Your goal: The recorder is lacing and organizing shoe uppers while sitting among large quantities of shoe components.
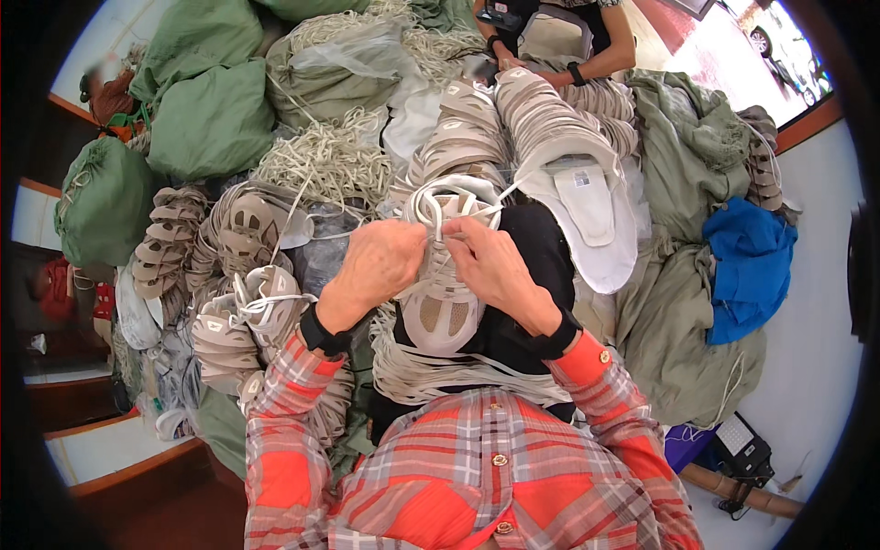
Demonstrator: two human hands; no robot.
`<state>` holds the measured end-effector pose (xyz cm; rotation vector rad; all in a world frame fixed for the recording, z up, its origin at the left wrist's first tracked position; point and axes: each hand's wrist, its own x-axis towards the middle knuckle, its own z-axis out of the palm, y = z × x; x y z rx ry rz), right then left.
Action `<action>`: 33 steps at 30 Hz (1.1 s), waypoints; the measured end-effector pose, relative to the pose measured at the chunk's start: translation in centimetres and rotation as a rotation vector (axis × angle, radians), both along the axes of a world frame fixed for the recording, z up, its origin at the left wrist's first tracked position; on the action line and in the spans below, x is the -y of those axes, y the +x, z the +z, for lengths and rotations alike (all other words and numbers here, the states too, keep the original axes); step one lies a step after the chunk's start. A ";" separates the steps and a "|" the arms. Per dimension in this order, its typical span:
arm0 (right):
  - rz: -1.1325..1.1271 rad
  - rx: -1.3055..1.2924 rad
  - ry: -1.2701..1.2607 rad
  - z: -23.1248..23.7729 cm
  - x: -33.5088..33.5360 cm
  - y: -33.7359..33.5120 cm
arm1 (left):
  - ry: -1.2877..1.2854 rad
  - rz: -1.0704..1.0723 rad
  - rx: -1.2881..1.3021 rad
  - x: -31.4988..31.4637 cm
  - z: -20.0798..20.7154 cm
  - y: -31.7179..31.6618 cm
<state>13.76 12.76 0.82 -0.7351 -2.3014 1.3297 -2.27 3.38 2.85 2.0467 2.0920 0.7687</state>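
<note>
A beige and white shoe upper (440, 316) lies over my lap with its toe toward me. White shoelace (438, 200) runs through its eyelets and loops above its collar. My left hand (378, 261) is closed at the left eyelet edge, its fingers bent around the lace. From the other side my right hand (490, 268) pinches at the lacing, with thumb and forefinger close to the left hand. The fingertips partly cover the lace between them. A bundle of loose white laces (458, 374) lies across my lap below the toe.
Nested stacks of shoe uppers (559, 124) extend ahead, and laced uppers (270, 298) pile up at left. Beyond them lie a heap of laces (325, 165) and green sacks (211, 119). A blue cloth (752, 266) rests at right. Across from me, a person's hands (550, 75) touch the stacks.
</note>
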 end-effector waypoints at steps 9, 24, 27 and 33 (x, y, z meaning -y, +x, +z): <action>0.195 0.161 -0.477 2.6 -2.9 -0.4 | -0.351 -0.036 0.277 -1.3 0.4 -1.2; 0.258 0.225 -0.521 2.4 -3.8 -0.8 | -0.716 0.293 1.166 -0.7 -1.7 -1.6; 0.000 -0.056 0.435 -1.2 -3.6 0.8 | -0.774 0.183 1.279 0.5 -0.5 -2.1; -0.585 -0.105 0.037 2.1 -7.6 10.3 | 0.380 -0.114 2.213 3.6 2.5 -0.3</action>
